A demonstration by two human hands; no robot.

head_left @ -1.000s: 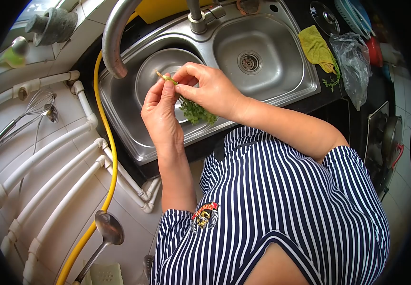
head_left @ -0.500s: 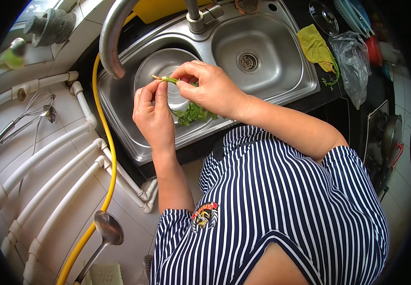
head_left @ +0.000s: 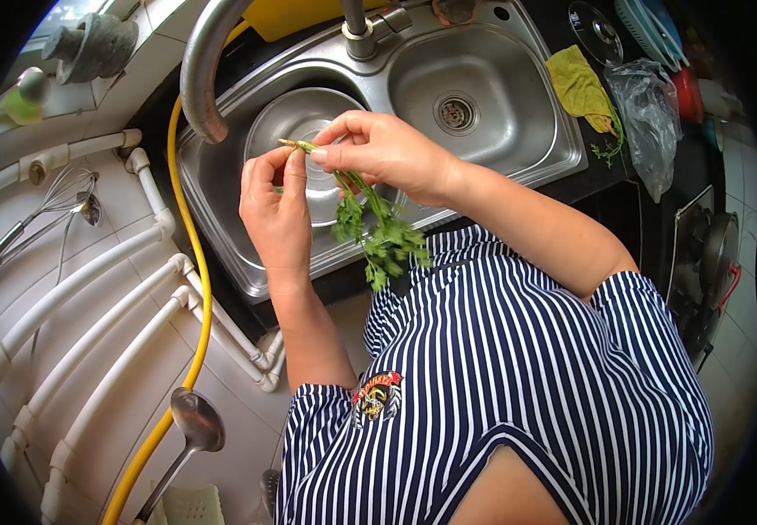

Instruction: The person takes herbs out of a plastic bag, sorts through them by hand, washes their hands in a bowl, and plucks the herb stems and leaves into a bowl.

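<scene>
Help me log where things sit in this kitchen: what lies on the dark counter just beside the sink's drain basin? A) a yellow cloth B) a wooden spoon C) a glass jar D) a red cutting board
A: a crumpled yellow cloth lies on the counter beside the sink, next to a clear plastic bag.

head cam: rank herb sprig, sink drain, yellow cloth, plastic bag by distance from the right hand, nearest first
1. herb sprig: pinched in the right hand, hanging below it.
2. sink drain: in the basin just beyond.
3. yellow cloth: on the counter past the sink.
4. plastic bag: beside the cloth, farther out.
</scene>
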